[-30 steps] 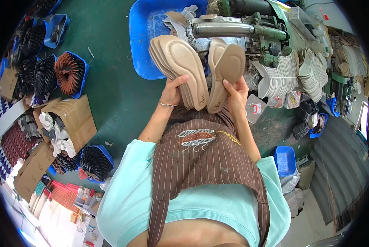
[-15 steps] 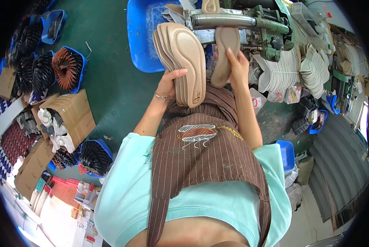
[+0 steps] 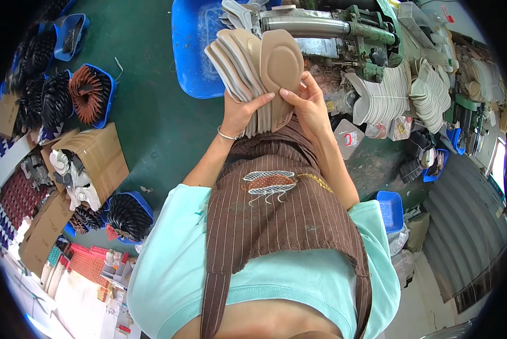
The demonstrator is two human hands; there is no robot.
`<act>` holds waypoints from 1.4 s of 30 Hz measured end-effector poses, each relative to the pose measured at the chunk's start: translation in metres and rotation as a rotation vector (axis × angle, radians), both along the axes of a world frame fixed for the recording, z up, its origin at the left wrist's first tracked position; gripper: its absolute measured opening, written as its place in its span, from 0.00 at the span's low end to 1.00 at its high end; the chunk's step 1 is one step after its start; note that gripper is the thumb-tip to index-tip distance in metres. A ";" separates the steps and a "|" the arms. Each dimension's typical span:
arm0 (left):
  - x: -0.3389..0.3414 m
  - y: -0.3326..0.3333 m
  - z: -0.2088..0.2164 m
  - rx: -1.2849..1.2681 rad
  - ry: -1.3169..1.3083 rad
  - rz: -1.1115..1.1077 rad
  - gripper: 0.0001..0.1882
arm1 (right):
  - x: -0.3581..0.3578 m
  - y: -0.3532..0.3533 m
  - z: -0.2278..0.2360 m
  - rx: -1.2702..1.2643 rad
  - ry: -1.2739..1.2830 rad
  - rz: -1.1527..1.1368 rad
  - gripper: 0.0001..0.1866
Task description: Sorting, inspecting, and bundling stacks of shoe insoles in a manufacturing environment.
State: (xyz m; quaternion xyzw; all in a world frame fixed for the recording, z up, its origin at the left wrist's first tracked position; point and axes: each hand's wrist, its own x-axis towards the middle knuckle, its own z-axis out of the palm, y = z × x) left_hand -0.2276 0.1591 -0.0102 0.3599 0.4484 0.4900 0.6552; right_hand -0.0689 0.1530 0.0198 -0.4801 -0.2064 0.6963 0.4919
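A fanned stack of beige shoe insoles (image 3: 234, 59) stands upright before me, gripped along its lower left by my left hand (image 3: 239, 114), thumb across the front. At the stack's right side, my right hand (image 3: 309, 107) pinches a single tan insole (image 3: 280, 62) with a stitched oval outline, its thumb on the face. That insole overlaps the stack's front, and both thumbs nearly meet at its lower part. Just beyond the hands is a green machine with a shiny metal roller (image 3: 307, 24). One pale insole end (image 3: 284, 7) lies behind the roller.
A blue bin (image 3: 194, 68) with pale pieces sits beyond the stack. White insole bundles (image 3: 380, 96) rest right of the machine. On the left floor are blue crates (image 3: 107, 101) of dark and rust-coloured pieces and an open cardboard box (image 3: 109, 161). A small blue bin (image 3: 390, 212) stands at right.
My right hand has brought its insole from the roller leftward against the stack's front. The stack has tilted and fanned wider in my left hand.
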 end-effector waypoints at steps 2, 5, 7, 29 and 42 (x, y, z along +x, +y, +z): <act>-0.003 -0.003 -0.002 -0.012 -0.017 0.020 0.25 | -0.004 -0.002 0.000 -0.011 -0.017 -0.089 0.14; -0.013 0.000 0.001 -0.114 -0.130 -0.010 0.26 | 0.001 -0.012 -0.004 0.130 -0.189 -0.249 0.13; -0.022 0.003 0.003 -0.205 -0.226 -0.052 0.28 | 0.026 -0.029 -0.042 0.170 -0.236 -0.198 0.13; -0.013 -0.009 0.005 -0.278 -0.210 -0.085 0.26 | 0.010 -0.017 -0.021 -0.265 -0.347 -0.051 0.11; -0.007 -0.014 0.005 -0.304 -0.190 -0.039 0.27 | 0.019 -0.013 -0.027 -0.169 -0.408 -0.124 0.09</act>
